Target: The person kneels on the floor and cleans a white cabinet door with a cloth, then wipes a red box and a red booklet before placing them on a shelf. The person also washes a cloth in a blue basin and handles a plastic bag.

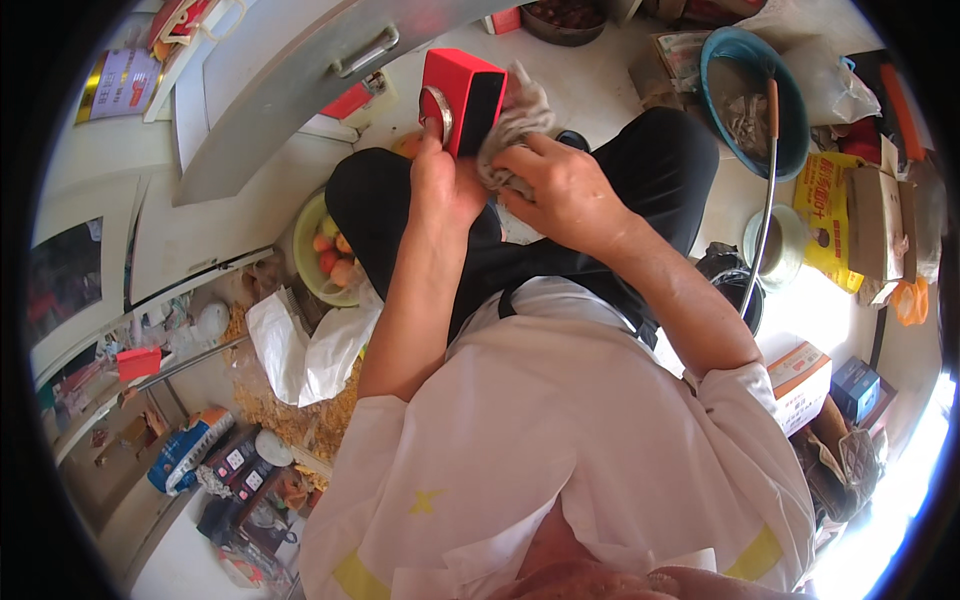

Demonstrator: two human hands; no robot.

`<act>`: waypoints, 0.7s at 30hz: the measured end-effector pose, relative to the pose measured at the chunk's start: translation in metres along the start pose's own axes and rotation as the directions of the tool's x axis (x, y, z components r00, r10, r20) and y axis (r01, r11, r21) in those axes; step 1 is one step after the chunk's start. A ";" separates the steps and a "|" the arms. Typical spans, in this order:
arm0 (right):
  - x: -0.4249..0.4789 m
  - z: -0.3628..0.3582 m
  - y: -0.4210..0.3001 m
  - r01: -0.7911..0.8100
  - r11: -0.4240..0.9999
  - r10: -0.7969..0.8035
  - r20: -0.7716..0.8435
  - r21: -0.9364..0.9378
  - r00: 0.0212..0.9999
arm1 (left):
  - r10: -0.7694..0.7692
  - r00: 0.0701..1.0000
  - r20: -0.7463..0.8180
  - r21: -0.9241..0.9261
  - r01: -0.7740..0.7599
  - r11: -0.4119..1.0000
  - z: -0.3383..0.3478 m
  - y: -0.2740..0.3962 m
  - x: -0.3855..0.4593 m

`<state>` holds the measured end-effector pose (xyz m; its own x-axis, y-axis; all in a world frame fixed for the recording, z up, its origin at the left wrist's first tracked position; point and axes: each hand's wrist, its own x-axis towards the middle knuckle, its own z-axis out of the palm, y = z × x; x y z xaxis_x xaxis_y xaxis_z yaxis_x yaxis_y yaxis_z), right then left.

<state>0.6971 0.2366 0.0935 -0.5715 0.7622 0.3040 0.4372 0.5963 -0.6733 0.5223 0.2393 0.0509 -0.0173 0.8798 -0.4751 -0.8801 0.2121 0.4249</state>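
My left hand (451, 169) grips a red box (451, 71) from its near end, raised in front of my knees. One side of the box is black. Against its left face, by my thumb, is a round object with a silvery rim (447, 112); what it is I cannot tell. My right hand (559, 184) clutches a crumpled greyish cloth (521, 120) close beside the black side. Fingers of my left hand are partly hidden behind the box and cloth.
A drawer front with a metal handle (365, 52) juts in at upper left. Fruit fills a yellow-green basin (304, 259) by my left knee. To my right stand a blue basin (795, 142), a long rod with an orange-brown grip (773, 112), a pale pot (787, 244) and cardboard boxes (874, 217).
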 end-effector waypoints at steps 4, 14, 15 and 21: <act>-0.009 -0.022 0.024 -0.125 0.989 0.128 -0.028 0.081 0.991 | 0.046 0.999 -0.023 -0.063 -0.047 0.997 -0.012 0.003 0.008; 0.019 -0.085 0.040 -0.316 0.870 0.432 -0.277 0.379 0.858 | 0.441 0.718 0.538 0.808 -0.588 -0.028 -0.020 -0.008 -0.031; 0.021 -0.084 0.040 -0.317 0.860 0.440 -0.265 0.400 0.858 | 0.423 0.689 0.589 0.784 -0.613 -0.093 -0.021 -0.007 -0.034; 0.031 -0.061 0.026 -0.235 0.972 0.233 -0.081 -0.017 0.969 | 0.275 0.692 0.668 0.739 -0.570 -0.359 -0.020 -0.007 -0.045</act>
<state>0.7332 0.2911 0.1264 -0.3956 0.8979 0.1928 0.5708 0.4049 -0.7144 0.5195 0.1896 0.0538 0.0632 0.9510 0.3028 0.6767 -0.2638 0.6873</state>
